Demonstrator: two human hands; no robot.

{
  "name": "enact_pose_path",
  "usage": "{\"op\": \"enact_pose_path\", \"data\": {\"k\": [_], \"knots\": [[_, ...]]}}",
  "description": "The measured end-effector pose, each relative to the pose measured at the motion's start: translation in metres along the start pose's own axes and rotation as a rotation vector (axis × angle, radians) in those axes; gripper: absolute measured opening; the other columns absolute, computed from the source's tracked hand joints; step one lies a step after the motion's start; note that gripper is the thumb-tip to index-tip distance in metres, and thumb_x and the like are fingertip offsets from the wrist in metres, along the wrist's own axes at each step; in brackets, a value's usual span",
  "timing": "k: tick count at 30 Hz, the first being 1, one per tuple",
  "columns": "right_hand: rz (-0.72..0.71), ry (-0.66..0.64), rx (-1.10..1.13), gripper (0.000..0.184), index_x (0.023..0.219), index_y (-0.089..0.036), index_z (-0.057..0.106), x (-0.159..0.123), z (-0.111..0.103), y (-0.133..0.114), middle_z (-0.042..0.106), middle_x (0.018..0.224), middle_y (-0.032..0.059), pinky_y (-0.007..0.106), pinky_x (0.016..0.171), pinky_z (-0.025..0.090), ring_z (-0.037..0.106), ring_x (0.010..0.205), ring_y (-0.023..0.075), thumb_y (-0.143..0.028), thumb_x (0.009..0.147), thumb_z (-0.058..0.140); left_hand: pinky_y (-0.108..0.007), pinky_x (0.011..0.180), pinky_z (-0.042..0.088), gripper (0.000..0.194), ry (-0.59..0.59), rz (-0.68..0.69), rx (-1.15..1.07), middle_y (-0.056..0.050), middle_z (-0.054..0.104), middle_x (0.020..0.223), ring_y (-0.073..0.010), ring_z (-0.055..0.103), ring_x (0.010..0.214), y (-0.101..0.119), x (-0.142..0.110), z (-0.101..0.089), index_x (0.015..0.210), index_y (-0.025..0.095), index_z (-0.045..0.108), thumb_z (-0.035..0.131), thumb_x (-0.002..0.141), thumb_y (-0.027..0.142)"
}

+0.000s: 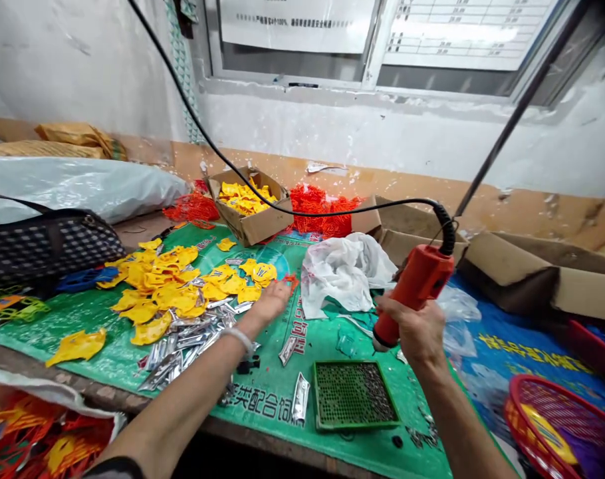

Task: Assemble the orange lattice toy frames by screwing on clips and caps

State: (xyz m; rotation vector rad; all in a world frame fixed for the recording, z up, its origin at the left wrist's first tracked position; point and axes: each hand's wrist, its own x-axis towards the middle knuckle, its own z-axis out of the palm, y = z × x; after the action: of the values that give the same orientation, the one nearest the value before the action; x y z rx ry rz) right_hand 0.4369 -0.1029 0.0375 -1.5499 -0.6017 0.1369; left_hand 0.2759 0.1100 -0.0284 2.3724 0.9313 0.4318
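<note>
My left hand (274,299) is stretched over the middle of the table, its fingers together at a small orange-red plastic piece (293,283). The exact grip is hidden behind the fingers. Near that hand lie a heap of yellow plastic pieces (167,279), some marked with a dark letter, and a pile of silvery metal strips (187,346). In my right hand (417,326) is a red electric screwdriver (415,286), its tip pointing down above the table. Below it sits a green tray of small holes (355,394), partly filled with screws.
Behind stand a cardboard box of yellow pieces (252,226), red plastic piles (322,209) and open cartons (506,273). White cloth-like plastic (350,273) lies mid-table. A black cable (207,136) arches overhead to the screwdriver. A red basket (519,406) stands at right, a checked bag (48,246) at left.
</note>
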Motion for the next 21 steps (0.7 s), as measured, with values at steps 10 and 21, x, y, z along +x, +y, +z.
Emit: {"op": "enact_pose_path", "data": {"k": [10, 21], "knots": [[-0.574, 0.113, -0.821, 0.05, 0.125, -0.012, 0.05, -0.024, 0.003, 0.02, 0.051, 0.129, 0.0217, 0.049, 0.102, 0.038, 0.045, 0.126, 0.0324, -0.04, 0.084, 0.059, -0.028, 0.073, 0.052, 0.025, 0.019, -0.168, -0.703, -0.004, 0.077, 0.092, -0.0218, 0.07, 0.082, 0.013, -0.105, -0.051, 0.098, 0.016, 0.073, 0.064, 0.081, 0.032], [-0.128, -0.62, -1.314, 0.016, 0.084, -0.017, 0.068, -0.027, 0.02, 0.06, 0.074, 0.082, 0.0131, 0.03, 0.062, 0.042, 0.071, 0.077, 0.0273, -0.031, 0.077, 0.065, -0.031, 0.056, 0.058, 0.008, 0.176, -0.641, -1.751, -0.001, 0.072, 0.066, -0.0147, 0.066, 0.055, 0.028, -0.156, -0.007, 0.085, 0.014, 0.068, 0.064, 0.08, 0.009]]}}
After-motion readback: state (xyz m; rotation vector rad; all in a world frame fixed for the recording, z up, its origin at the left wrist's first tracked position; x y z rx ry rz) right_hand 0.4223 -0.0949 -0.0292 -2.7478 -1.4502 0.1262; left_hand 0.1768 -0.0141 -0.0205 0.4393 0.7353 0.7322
